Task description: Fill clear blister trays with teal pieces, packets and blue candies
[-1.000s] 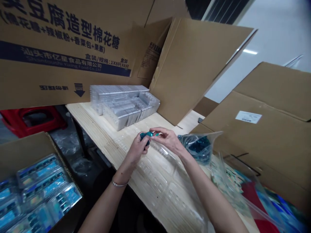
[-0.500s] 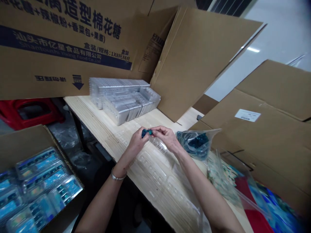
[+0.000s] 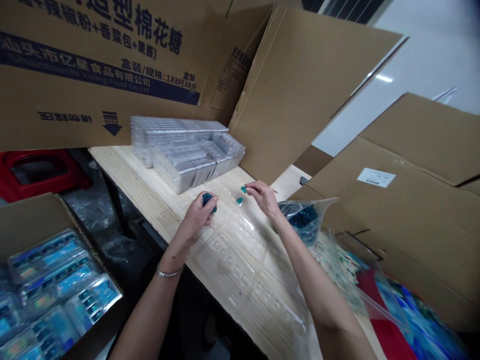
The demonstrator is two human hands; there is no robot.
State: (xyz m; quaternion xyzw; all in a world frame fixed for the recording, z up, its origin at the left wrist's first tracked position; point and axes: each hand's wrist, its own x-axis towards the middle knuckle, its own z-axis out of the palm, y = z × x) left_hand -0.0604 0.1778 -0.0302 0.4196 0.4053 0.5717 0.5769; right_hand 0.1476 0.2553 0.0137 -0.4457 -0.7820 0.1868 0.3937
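My left hand (image 3: 198, 212) is closed around several dark teal pieces (image 3: 207, 199), glossy and translucent; what they are I cannot tell. Between the thumb and fingertips of my right hand (image 3: 263, 198) is one small teal piece (image 3: 243, 189). Just below it, another teal piece (image 3: 239, 201) rests at a clear plastic tray. Clear blister trays (image 3: 232, 260) with rows of small hollows lie spread over the wooden table (image 3: 123, 170), under and in front of both hands. Right of my right hand sits a clear bag (image 3: 305, 220) of dark teal pieces.
Stacked clear blister trays (image 3: 187, 155) stand at the back against large cardboard boxes (image 3: 292, 95). At lower left, an open carton (image 3: 63, 210) holds packed blue blister packs (image 3: 56, 270). A red stool (image 3: 41, 175) is behind it. Plastic bags and blue printed packaging (image 3: 416, 320) lie at right.
My hands, together before, have moved apart. The right hand went toward the back of the trays with one piece, and a second teal piece now shows there. The view shifted slightly.
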